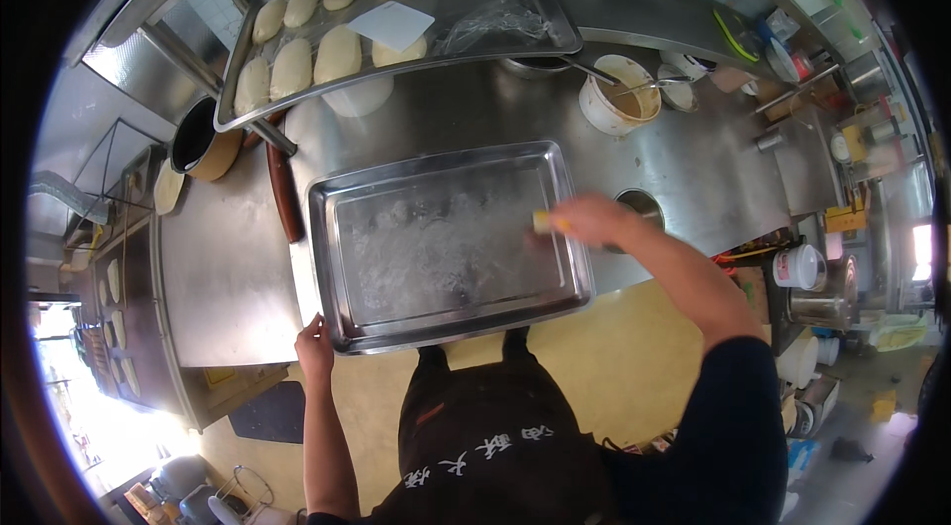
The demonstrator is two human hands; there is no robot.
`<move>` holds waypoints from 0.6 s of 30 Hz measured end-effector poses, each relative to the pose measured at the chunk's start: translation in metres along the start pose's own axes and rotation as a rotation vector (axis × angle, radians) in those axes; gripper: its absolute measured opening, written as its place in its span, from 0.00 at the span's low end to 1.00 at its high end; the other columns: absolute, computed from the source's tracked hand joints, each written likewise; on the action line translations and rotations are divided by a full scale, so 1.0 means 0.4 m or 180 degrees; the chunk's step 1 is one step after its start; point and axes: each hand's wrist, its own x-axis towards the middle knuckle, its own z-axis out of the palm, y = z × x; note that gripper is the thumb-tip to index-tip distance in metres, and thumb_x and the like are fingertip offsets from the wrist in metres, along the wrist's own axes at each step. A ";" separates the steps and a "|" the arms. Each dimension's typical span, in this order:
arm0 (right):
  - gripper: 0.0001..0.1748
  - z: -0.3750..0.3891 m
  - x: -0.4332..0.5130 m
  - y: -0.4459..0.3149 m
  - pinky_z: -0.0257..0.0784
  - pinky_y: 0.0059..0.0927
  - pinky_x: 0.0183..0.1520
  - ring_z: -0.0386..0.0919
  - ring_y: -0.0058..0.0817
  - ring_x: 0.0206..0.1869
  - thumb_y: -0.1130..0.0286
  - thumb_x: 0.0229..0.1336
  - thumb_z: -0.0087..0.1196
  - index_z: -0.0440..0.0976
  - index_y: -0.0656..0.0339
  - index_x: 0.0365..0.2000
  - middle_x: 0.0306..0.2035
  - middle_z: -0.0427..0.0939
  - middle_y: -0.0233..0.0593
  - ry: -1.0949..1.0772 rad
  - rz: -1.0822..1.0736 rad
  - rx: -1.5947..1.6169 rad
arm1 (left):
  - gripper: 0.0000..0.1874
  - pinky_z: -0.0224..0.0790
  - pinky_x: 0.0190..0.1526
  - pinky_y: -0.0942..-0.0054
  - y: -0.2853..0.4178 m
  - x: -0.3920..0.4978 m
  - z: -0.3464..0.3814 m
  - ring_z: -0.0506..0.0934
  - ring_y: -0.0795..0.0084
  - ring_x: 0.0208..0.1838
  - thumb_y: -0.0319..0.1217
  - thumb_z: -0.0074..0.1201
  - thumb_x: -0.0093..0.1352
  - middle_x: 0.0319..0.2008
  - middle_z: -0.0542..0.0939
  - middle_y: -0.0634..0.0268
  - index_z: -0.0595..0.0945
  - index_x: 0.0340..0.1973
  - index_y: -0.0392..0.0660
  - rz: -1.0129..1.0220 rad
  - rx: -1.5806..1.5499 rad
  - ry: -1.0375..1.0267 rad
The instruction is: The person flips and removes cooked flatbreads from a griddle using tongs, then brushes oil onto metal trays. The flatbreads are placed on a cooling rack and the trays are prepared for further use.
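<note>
A rectangular metal baking tray [438, 257] lies on the steel worktop in front of me. Its bottom has a wet-looking, smeared film. At its near left corner, my left hand [316, 348] has its fingers closed on the rim. Over the right side of the tray, my right hand [594, 219] grips a small yellowish brush-like tool [546, 221], blurred by motion. Behind my right forearm is a round metal container [643, 204], partly hidden. A reddish-brown wooden handle [284, 191] lies just left of the tray.
A raised shelf holds a tray [223, 109] of several dough pieces [338, 55], a white scraper [392, 25] and plastic film [498, 23]. A white tub [618, 95] with utensils stands on the worktop [698, 153] at back right. A dark-lined pot [208, 142] is at left.
</note>
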 end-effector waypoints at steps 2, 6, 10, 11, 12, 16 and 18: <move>0.08 -0.042 0.134 0.083 0.78 0.48 0.39 0.83 0.44 0.38 0.64 0.63 0.54 0.81 0.50 0.38 0.37 0.82 0.38 0.0439 -0.0112 -0.0428 | 0.17 0.77 0.43 0.63 0.003 0.014 -0.001 0.87 0.57 0.37 0.28 0.58 0.71 0.35 0.87 0.46 0.86 0.55 0.38 0.0061 0.0094 -0.0062; 0.10 -0.005 0.152 0.026 0.80 0.47 0.40 0.85 0.41 0.39 0.63 0.64 0.52 0.81 0.52 0.40 0.41 0.83 0.38 0.0376 0.0334 -0.0993 | 0.17 0.77 0.39 0.67 0.000 0.008 -0.011 0.86 0.65 0.33 0.29 0.61 0.71 0.33 0.88 0.49 0.86 0.54 0.38 0.0071 0.0125 -0.0084; 0.12 0.143 -0.036 -0.265 0.80 0.45 0.36 0.86 0.40 0.38 0.64 0.64 0.50 0.80 0.57 0.40 0.40 0.84 0.41 -0.0135 0.1236 -0.0913 | 0.18 0.77 0.41 0.64 -0.005 0.000 -0.011 0.87 0.58 0.36 0.30 0.58 0.71 0.33 0.87 0.47 0.85 0.55 0.38 0.0013 -0.0256 -0.0212; 0.12 0.174 -0.045 -0.343 0.80 0.45 0.34 0.86 0.41 0.38 0.64 0.64 0.50 0.80 0.57 0.39 0.40 0.84 0.42 0.0044 0.1605 -0.0943 | 0.18 0.77 0.40 0.64 -0.005 0.002 -0.013 0.87 0.58 0.35 0.30 0.57 0.71 0.33 0.87 0.47 0.85 0.55 0.38 0.0082 -0.0433 -0.0141; 0.12 0.198 -0.034 -0.411 0.80 0.45 0.33 0.86 0.41 0.37 0.63 0.64 0.50 0.80 0.58 0.39 0.39 0.84 0.42 -0.0054 0.2093 -0.0889 | 0.18 0.77 0.39 0.65 -0.007 0.003 -0.015 0.87 0.60 0.35 0.30 0.57 0.71 0.32 0.87 0.46 0.85 0.55 0.37 0.0067 -0.0495 -0.0200; 0.11 0.282 0.217 -0.737 0.81 0.43 0.34 0.85 0.40 0.36 0.64 0.58 0.56 0.80 0.60 0.36 0.34 0.83 0.44 0.0162 0.1753 0.0109 | 0.19 0.76 0.35 0.66 -0.014 0.017 -0.020 0.85 0.67 0.30 0.30 0.58 0.72 0.30 0.87 0.51 0.84 0.57 0.36 -0.0226 -0.0672 -0.0519; 0.10 0.315 0.372 -0.916 0.82 0.44 0.37 0.85 0.41 0.40 0.65 0.58 0.56 0.80 0.60 0.36 0.39 0.83 0.43 0.0459 0.1263 0.0454 | 0.20 0.76 0.31 0.69 -0.022 0.023 -0.021 0.83 0.72 0.28 0.30 0.58 0.72 0.27 0.86 0.55 0.84 0.58 0.36 -0.0292 -0.0972 -0.0660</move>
